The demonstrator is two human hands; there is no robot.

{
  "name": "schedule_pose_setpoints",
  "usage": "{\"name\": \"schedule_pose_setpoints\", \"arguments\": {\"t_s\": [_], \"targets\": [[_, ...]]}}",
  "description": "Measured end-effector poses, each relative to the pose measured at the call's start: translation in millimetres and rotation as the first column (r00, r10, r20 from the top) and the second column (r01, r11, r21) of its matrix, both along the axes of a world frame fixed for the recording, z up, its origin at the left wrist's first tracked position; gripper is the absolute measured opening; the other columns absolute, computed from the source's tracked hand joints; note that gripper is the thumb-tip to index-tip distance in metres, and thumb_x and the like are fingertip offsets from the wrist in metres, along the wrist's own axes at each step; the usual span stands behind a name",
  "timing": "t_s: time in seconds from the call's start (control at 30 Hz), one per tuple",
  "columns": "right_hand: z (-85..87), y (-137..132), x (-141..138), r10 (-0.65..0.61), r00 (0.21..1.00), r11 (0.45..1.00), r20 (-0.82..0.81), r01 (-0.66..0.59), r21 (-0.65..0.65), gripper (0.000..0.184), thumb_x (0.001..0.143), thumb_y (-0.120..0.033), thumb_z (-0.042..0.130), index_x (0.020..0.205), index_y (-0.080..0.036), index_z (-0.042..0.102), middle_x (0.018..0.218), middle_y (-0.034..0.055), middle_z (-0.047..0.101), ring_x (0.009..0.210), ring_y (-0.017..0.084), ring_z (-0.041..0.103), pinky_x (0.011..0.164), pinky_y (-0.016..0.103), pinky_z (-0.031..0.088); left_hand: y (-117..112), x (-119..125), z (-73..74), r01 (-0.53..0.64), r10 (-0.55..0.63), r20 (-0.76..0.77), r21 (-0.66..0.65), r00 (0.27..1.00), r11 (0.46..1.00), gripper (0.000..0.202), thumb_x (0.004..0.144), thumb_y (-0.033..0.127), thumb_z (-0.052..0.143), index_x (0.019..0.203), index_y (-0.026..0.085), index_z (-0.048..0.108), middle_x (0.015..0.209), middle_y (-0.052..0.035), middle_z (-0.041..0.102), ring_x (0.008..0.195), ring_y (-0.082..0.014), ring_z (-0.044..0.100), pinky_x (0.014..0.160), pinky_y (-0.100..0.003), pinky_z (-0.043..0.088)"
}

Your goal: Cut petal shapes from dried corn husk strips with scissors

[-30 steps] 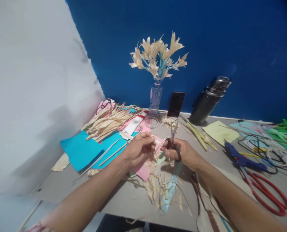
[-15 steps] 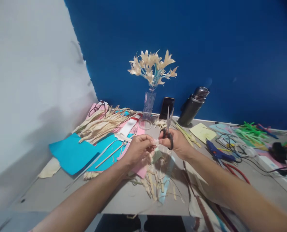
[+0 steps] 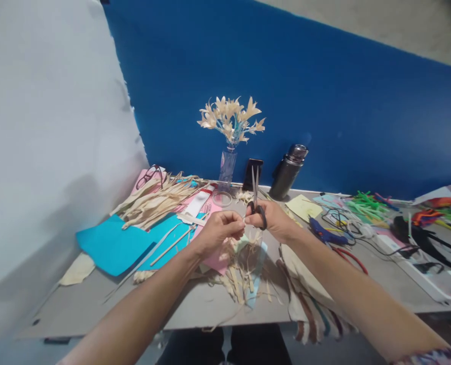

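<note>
Head view: R hand point(image 3: 273, 220) holds scissors point(image 3: 256, 201) upright, L hand point(image 3: 221, 230) pinches a tiny pale bit point(image 3: 244, 218), prob. husk, which might slip if that grip loosens.

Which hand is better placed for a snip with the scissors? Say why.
Likely the right hand: it holds the scissors, blades slightly parted, while the left hand seems to pinch a small pale piece.
</note>
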State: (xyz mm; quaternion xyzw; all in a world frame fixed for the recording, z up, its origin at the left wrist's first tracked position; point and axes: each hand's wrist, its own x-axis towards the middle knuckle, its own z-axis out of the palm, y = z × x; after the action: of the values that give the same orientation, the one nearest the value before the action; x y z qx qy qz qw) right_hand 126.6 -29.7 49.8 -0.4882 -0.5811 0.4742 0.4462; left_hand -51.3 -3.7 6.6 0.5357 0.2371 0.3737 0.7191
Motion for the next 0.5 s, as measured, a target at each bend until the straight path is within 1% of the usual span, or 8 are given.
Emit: {"name": "schedule_pose_setpoints", "arguments": {"t_s": [0.07, 0.17, 0.23, 0.3, 0.33, 0.4, 0.5], "targets": [[1.3, 4.0, 0.5, -0.011, 0.997, 1.0, -0.077, 0.012, 0.011, 0.026, 0.059, -0.03, 0.079, 0.073, -0.015, 0.062, 0.059, -0.0042, 0.052, 0.054, 0.01, 0.042, 0.054, 0.025, 0.033, 1.8, 0.7, -0.5, -0.045, 0.047, 0.062, -0.028, 0.997, 0.999, 0.025, 0.069, 0.033, 0.078, 0.068, 0.013, 0.064, 0.065, -0.0025, 0.063, 0.06, -0.0107, 0.055, 0.061, -0.024, 0.042], [-5.0, 10.9, -1.7, -0.067, 0.976, 0.996, -0.209, 0.076, 0.036, 0.029, 0.067, -0.039, 0.076, 0.077, -0.015, 0.063, 0.064, -0.0005, 0.056, 0.052, 0.009, 0.038, 0.052, 0.025, 0.032, 8.8, 0.0, -0.3, -0.175, 0.199, 0.149, -0.159, 0.969, 0.972, 0.028, 0.065, 0.034, 0.082, 0.07, 0.014, 0.064, 0.067, 0.0009, 0.059, 0.06, -0.0081, 0.053, 0.06, -0.022, 0.042], [-15.4, 13.6, -6.5, -0.082, 0.972, 0.995, -0.219, 0.091, 0.028, 0.038, 0.072, -0.051, 0.072, 0.08, -0.014, 0.064, 0.072, 0.0036, 0.061, 0.052, 0.009, 0.039, 0.05, 0.025, 0.032, 13.7, -0.9, -0.2, -0.236, 0.281, 0.191, -0.227, 0.941, 0.945, 0.03, 0.061, 0.033, 0.084, 0.072, 0.014, 0.065, 0.064, 0.0032, 0.055, 0.057, -0.0062, 0.05, 0.058, -0.02, 0.041], [-28.8, 14.0, -13.0, -0.038, 0.983, 0.999, -0.178, 0.044, 0.029, 0.047, 0.075, -0.06, 0.066, 0.082, -0.014, 0.065, 0.073, 0.005, 0.062, 0.053, 0.01, 0.04, 0.049, 0.025, 0.031, 17.4, -1.8, -0.9, -0.27, 0.325, 0.216, -0.248, 0.921, 0.93, 0.031, 0.059, 0.031, 0.086, 0.074, 0.013, 0.065, 0.065, 0.0031, 0.056, 0.056, -0.0057, 0.05, 0.058, -0.02, 0.042], [-35.5, 13.3, -16.3, -0.02, 0.989, 0.998, -0.148, 0.027, 0.05, 0.049, 0.077, -0.062, 0.064, 0.081, -0.014, 0.065, 0.072, 0.005, 0.062, 0.053, 0.01, 0.04, 0.05, 0.025, 0.031, 18.8, -2.1, -1.6, -0.288, 0.339, 0.217, -0.237, 0.915, 0.928, 0.031, 0.059, 0.03, 0.085, 0.076, 0.013, 0.066, 0.066, 0.0025, 0.057, 0.055, -0.0058, 0.05, 0.058, -0.02, 0.041], [-47.1, 10.3, -22.1, -0.004, 0.996, 0.998, -0.089, 0.01, 0.068, 0.052, 0.078, -0.064, 0.062, 0.075, -0.012, 0.066, 0.068, 0.0046, 0.061, 0.051, 0.009, 0.038, 0.05, 0.024, 0.031, 20.3, -2.8, -3.5, -0.352, 0.379, 0.2, -0.161, 0.904, 0.922, 0.03, 0.06, 0.027, 0.084, 0.079, 0.013, 0.066, 0.068, 0.0014, 0.059, 0.054, -0.006, 0.05, 0.056, -0.021, 0.04], [-57.9, 3.6, -28.2, 0.061, 0.991, 0.998, -0.116, -0.06, 0.015, 0.058, 0.075, -0.068, 0.063, 0.081, -0.011, 0.068, 0.069, 0.0044, 0.062, 0.051, 0.009, 0.043, 0.05, 0.023, 0.036, 19.2, -3.1, -5.6, -0.468, 0.458, 0.182, 0.014, 0.87, 0.884, 0.024, 0.067, 0.025, 0.078, 0.085, 0.014, 0.066, 0.069, 0.0012, 0.059, 0.055, -0.0073, 0.05, 0.056, -0.022, 0.039]]}}
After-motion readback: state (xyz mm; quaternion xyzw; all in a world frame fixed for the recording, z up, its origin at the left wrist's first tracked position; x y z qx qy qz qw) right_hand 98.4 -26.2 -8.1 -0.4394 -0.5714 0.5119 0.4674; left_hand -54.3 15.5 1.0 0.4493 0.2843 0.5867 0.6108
